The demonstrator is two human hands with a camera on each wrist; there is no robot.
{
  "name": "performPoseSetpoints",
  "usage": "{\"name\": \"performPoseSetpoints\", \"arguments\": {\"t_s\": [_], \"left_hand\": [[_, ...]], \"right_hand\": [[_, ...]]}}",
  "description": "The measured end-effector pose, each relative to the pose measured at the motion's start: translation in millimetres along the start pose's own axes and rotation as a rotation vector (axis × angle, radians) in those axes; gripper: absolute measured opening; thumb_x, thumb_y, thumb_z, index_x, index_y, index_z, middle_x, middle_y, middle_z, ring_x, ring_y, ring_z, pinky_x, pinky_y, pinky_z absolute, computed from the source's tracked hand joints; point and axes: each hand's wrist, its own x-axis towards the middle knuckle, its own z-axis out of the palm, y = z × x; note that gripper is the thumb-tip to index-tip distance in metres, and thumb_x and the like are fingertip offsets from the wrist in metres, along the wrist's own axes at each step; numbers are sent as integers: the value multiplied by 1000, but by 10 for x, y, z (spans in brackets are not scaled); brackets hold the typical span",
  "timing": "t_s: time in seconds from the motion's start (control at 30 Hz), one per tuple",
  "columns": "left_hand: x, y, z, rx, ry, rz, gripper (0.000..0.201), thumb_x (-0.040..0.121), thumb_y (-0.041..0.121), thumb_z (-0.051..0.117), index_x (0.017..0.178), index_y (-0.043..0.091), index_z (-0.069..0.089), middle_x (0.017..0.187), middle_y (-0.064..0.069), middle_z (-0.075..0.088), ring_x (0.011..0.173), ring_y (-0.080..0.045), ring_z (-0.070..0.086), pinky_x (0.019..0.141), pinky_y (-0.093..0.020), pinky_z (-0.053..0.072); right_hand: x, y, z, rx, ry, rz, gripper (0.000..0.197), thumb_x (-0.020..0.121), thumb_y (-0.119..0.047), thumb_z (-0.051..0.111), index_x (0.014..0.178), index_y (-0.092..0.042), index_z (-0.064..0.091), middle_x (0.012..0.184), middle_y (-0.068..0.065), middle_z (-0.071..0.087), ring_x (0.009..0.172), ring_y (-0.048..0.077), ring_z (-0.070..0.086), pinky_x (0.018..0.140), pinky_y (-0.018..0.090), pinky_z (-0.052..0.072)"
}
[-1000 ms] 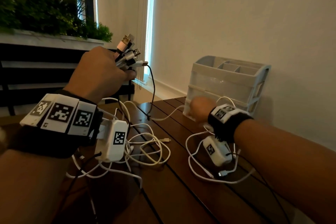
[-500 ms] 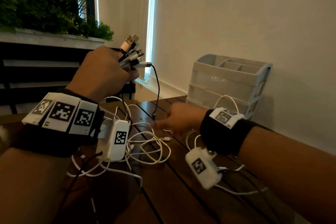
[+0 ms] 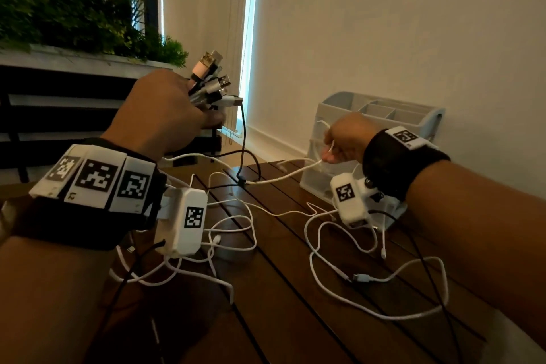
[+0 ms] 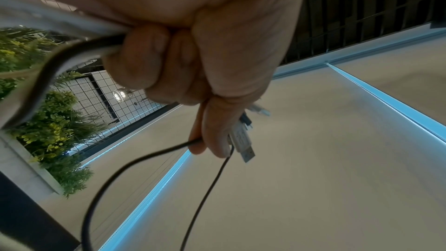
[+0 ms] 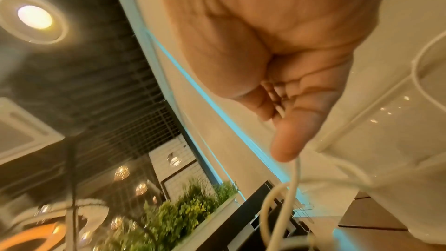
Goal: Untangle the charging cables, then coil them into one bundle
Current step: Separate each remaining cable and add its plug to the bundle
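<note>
My left hand point(image 3: 165, 109) is raised above the table and grips a bunch of USB plugs point(image 3: 211, 83) whose ends fan out past the knuckles. In the left wrist view the fingers point(image 4: 154, 60) curl round white and black leads, and one plug point(image 4: 243, 140) sticks out. A black cable point(image 3: 243, 139) hangs from the bunch to the wooden table point(image 3: 280, 304). My right hand point(image 3: 345, 142) is lifted in front of the organizer and pinches a white cable point(image 3: 283, 176); the right wrist view shows the same cable point(image 5: 293, 177) under the thumb. Loose white cables point(image 3: 375, 275) loop over the table.
A pale plastic drawer organizer point(image 3: 381, 115) stands at the back right against the wall. A planter shelf with greenery point(image 3: 74, 23) runs along the left. More white loops point(image 3: 233, 233) lie under my left wrist. The table's near right edge point(image 3: 514, 343) is close.
My right hand has swung from the middle of the table back to the right and up, now lifting a white cable in front of the organizer. The left hand holds the plugs as before.
</note>
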Motion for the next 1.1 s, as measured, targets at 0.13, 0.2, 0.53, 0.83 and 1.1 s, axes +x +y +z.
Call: {"name": "performPoseSetpoints", "arguments": {"t_s": [0.13, 0.2, 0.53, 0.83, 1.1], "left_hand": [[0, 2, -8, -2, 9, 10, 38, 80, 36, 76, 61, 25, 45, 61, 3, 45, 57, -7, 40, 49, -24, 27], [-2, 15, -7, 1, 10, 15, 40, 79, 35, 77, 59, 26, 44, 60, 3, 44, 57, -7, 40, 48, -24, 26], [44, -19, 76, 97, -6, -4, 34, 74, 33, 82, 76, 15, 53, 63, 1, 46, 58, -8, 41, 48, -23, 26], [2, 62, 159, 84, -30, 37, 35, 76, 39, 79, 63, 20, 53, 60, -4, 51, 58, -15, 47, 49, -25, 29], [-65, 101, 255, 119, -339, 71, 27, 78, 36, 77, 62, 17, 67, 56, -4, 63, 59, -20, 60, 52, -27, 39]], "right_hand": [[68, 54, -15, 292, 1, 10, 25, 100, 0, 25, 122, 3, 38, 79, 22, 55, 53, 27, 62, 43, 28, 55], [101, 95, 22, 341, -8, -6, 34, 101, -1, 25, 134, 5, 31, 81, 22, 54, 62, 29, 61, 46, 29, 56], [-277, 52, -377, -313, -101, -228, 20, 91, -12, 64, 109, -8, 58, 96, 13, 69, 76, 26, 72, 64, 34, 60], [-418, 702, -889, -948, -334, 64, 20, 86, -3, 65, 100, -17, 66, 90, 8, 72, 78, 21, 73, 72, 34, 60], [-207, 1570, -577, -1104, -477, -70, 46, 83, -2, 61, 125, -20, 61, 104, 7, 70, 77, 15, 61, 60, 18, 49]]}}
